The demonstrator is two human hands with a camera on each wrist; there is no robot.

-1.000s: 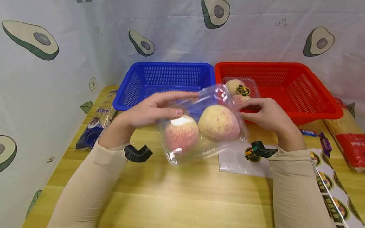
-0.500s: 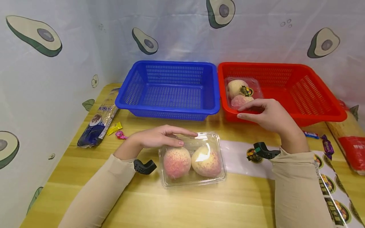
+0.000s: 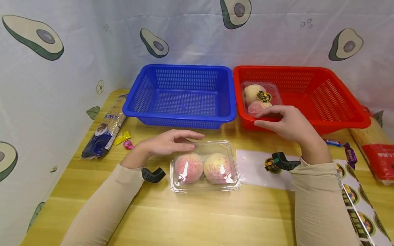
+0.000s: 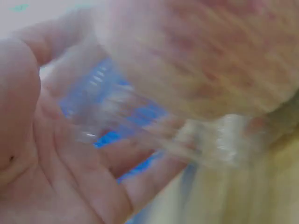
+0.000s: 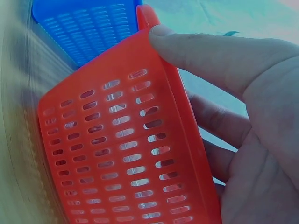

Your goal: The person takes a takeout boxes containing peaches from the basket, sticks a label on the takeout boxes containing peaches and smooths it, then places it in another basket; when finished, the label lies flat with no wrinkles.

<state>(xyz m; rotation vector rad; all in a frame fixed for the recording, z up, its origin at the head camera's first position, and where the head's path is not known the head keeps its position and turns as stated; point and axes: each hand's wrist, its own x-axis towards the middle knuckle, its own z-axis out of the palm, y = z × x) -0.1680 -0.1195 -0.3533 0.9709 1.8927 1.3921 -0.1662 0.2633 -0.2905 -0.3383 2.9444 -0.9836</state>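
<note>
A clear plastic box (image 3: pixel 204 187) holding two peaches (image 3: pixel 189 168) lies flat on the table in the head view. My left hand (image 3: pixel 166 143) is at its back left edge, thumb over the lid and fingers beyond the back edge, straight and spread. The left wrist view is blurred, with a peach (image 4: pixel 210 60) close beside the open palm (image 4: pixel 65 172). My right hand (image 3: pixel 290 124) holds the front rim of the red basket (image 5: pixel 112 154), thumb outside and fingers behind the rim. Another peach box with a round sticker (image 3: pixel 264 96) sits inside that basket.
A blue basket (image 3: pixel 180 119) stands left of the red one. White film with a sticker (image 3: pixel 258 167) lies beside the box; a sticker sheet (image 3: pixel 357 201) is at right. A blue packet (image 3: pixel 104 131), wrapped sweets (image 3: pixel 122 137) and a red packet (image 3: pixel 380 160) flank the baskets.
My left hand has lowered the peach box from the air onto the table. It has since slid slightly up and left off the box's edge. My right hand keeps its place on the basket rim.
</note>
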